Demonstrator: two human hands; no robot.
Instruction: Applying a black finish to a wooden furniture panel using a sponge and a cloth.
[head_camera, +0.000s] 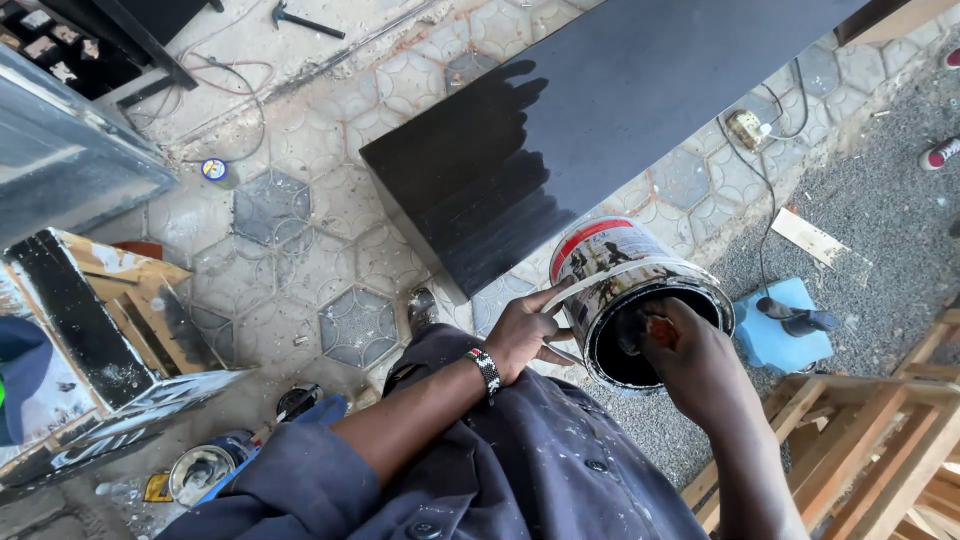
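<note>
Paint can (625, 290), one of them in hand, sits tilted near the middle of the scene, just in front of the person's lap, its open mouth black inside. The left hand (525, 335) grips its side, thumb stretched along the label, a beaded bracelet (487, 370) on the wrist. The right hand (690, 350) reaches into the can's mouth, fingers curled around something small; what it is cannot be told. One long black-painted board (600, 110) lies beyond, far side. A second open can (200, 470) stands on the paving (330, 250), near left.

Two hands (522, 335), one paint can (625, 290)
</note>
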